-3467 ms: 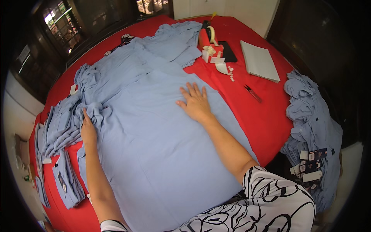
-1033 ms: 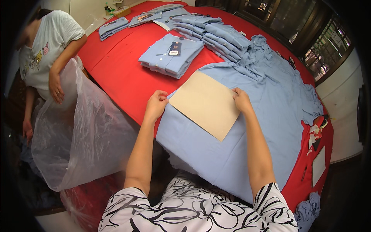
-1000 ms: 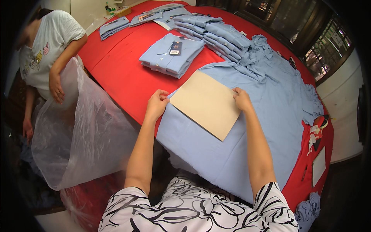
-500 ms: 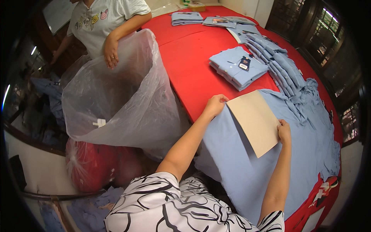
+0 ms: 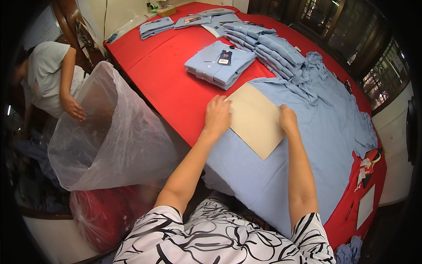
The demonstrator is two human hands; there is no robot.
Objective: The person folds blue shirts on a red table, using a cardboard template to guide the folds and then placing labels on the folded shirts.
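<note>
A beige cardboard sheet point(image 5: 257, 121) lies on a light blue shirt point(image 5: 237, 165) spread over the near side of the table. My left hand point(image 5: 217, 116) has its fingers curled at the sheet's left edge, blurred a little by motion. On the opposite edge, my right hand point(image 5: 288, 119) pinches the sheet between thumb and fingers. Just beyond it sits a stack of folded light blue shirts point(image 5: 220, 66) with a dark tag on top.
More folded shirts point(image 5: 263, 46) are piled on the red-covered table point(image 5: 151, 72), beside crumpled blue cloth point(image 5: 325, 83). At left, a co-worker point(image 5: 52, 79) stands by a large clear plastic bag point(image 5: 118, 145). Under that is a red-filled bag point(image 5: 105, 215). Scissors point(image 5: 374, 157) lie at the right edge.
The cardboard sheet has come down flatter onto the shirt. My left hand has shifted along its left edge. My view has turned right, and the co-worker leans further left.
</note>
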